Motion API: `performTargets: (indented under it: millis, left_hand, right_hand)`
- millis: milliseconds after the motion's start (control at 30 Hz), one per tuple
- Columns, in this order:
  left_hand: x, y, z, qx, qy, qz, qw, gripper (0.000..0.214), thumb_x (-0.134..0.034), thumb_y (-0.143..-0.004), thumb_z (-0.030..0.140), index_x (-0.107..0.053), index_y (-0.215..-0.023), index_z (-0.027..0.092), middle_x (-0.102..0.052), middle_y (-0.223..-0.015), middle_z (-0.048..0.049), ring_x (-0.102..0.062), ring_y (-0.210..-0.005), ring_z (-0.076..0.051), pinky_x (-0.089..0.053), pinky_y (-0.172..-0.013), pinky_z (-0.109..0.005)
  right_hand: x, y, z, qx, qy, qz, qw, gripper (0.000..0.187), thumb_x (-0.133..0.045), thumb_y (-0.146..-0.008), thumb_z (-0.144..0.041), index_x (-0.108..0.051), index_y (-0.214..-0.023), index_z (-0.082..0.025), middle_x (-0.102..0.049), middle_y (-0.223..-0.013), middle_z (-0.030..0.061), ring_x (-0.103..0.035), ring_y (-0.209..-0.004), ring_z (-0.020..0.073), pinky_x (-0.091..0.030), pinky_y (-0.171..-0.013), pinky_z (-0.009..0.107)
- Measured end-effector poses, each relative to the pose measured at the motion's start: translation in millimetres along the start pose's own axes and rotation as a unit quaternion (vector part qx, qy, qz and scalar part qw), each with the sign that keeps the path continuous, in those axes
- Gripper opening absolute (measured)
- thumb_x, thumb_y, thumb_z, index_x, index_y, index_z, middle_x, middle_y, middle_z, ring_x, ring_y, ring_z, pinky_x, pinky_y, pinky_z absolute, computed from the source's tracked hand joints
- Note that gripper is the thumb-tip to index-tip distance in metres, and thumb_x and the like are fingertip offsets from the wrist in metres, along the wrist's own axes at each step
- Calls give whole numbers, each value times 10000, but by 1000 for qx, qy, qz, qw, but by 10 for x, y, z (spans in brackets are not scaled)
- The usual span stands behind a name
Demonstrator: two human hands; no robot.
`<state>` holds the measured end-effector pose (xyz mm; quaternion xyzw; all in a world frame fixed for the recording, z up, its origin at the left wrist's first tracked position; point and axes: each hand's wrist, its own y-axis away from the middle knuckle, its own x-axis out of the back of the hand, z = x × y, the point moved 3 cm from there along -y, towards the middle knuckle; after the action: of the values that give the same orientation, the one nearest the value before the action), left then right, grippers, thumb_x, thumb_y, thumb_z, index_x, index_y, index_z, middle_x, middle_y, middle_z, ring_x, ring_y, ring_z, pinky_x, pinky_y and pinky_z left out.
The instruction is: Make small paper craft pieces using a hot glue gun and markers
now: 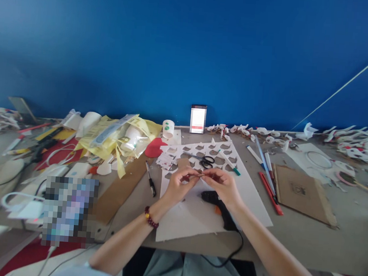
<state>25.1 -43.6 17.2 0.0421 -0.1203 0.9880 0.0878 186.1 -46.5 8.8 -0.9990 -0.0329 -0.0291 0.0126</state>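
My left hand (183, 181) and my right hand (221, 182) meet over a white sheet (190, 223), fingertips pinched together. Between them is something small and thin, too hidden to name. A dark glue gun (225, 213) lies just below my right hand, its cord running off the table's front edge. Beyond my fingers, black-handled scissors (207, 160) rest on the sheet, whose far part has several curved shapes cut out. A green-capped marker (229, 163) lies beside the scissors. A pile of small printed paper pieces (166, 161) sits left of them.
A pen (150, 178) and a cardboard strip (124, 193) lie left. Yellow plastic bags (114, 136) and a paper cup (168, 128) stand behind. At right are a red marker (270, 193), a cardboard piece (300, 194) and white paper birds (358, 145). A phone (198, 120) leans on the blue wall.
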Motion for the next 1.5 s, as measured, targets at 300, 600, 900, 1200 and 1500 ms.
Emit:
performTargets:
  millis: [300, 600, 900, 1200, 1500]
  left_hand:
    - [-6, -2, 13, -5, 5, 0, 1000, 150, -648, -748, 337, -671, -788, 194, -611, -835, -52, -553, -744, -140, -433, -627, -237]
    - [-21, 6, 18, -13, -2, -5, 1000, 148, -635, -764, 333, -661, -794, 191, -618, -837, -50, -565, -750, -140, -443, -623, -233]
    - [-25, 15, 13, -20, -5, -3, 1000, 150, -641, -758, 335, -665, -790, 191, -628, -846, -55, -579, -758, -145, -461, -639, -242]
    - [-28, 21, 9, -49, -14, -3, 999, 140, -637, -769, 309, -655, -799, 174, -627, -830, -52, -573, -731, -126, -467, -622, -225]
    - [-39, 18, 10, -56, -11, -4, 998, 116, -636, -767, 287, -648, -802, 177, -627, -825, -48, -578, -729, -125, -473, -630, -230]
  right_hand:
    - [-4, 15, 2, 4, -7, -14, 1000, 282, -691, -712, -444, -682, -832, -189, -659, -757, 29, -555, -666, 145, -435, -621, 267]
    - [-27, 40, -40, 11, -21, -6, 1000, 280, -684, -709, -445, -661, -814, -187, -630, -741, 24, -528, -653, 134, -426, -616, 260]
    - [-50, 65, -60, 14, -29, -8, 999, 239, -670, -728, -422, -636, -793, -195, -630, -764, 20, -532, -670, 137, -430, -637, 262]
    - [-65, 75, -52, 28, -38, -5, 999, 228, -656, -744, -407, -627, -803, -190, -603, -755, 15, -512, -664, 131, -420, -627, 253]
    - [-53, 78, -46, 44, -8, -4, 999, 205, -630, -762, -390, -616, -797, -189, -580, -729, 12, -502, -659, 137, -412, -623, 259]
